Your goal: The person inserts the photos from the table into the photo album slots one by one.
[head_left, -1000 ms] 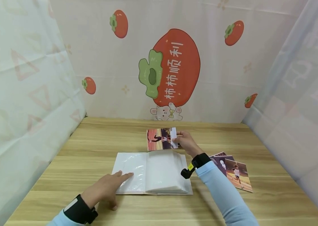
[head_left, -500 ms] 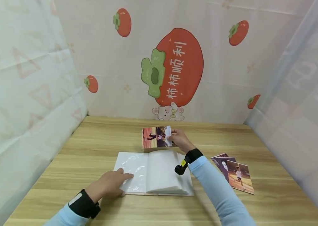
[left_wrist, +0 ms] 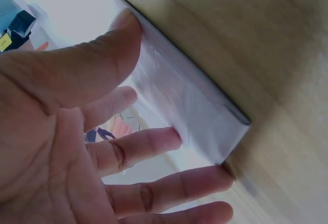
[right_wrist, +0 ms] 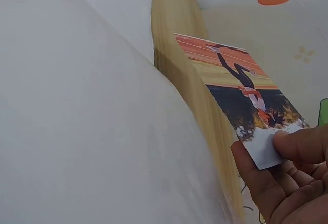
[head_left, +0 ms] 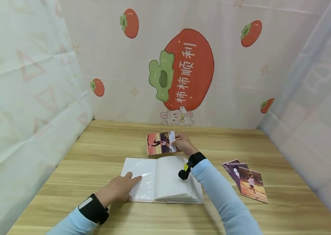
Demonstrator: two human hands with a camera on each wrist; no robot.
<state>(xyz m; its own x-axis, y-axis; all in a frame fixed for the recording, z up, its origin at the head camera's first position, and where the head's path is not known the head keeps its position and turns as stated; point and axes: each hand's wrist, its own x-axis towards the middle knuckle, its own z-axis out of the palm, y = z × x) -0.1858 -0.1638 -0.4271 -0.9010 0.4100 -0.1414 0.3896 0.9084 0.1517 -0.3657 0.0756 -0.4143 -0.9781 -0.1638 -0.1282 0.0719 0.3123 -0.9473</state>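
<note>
A photo album lies spread out on the wooden table, with clear-pocket pages. My left hand rests on its left page, index finger extended. In the left wrist view the thumb touches near the album's edge and the other fingers are spread. Just beyond the album's far edge, my right hand pinches the right end of a photo that shows a runner on a track, turned sideways. The right wrist view has the photo between thumb and fingers, raised above the table.
To the right of the album lie several overlapping photos; a running child's photo is on top. Pale cloth walls enclose the table on the left, back and right, the back wall printed with persimmons.
The right hand has carried the photo a little left along the album's far side. The left hand has shifted slightly, its thumb drawing in to the album's near edge.
</note>
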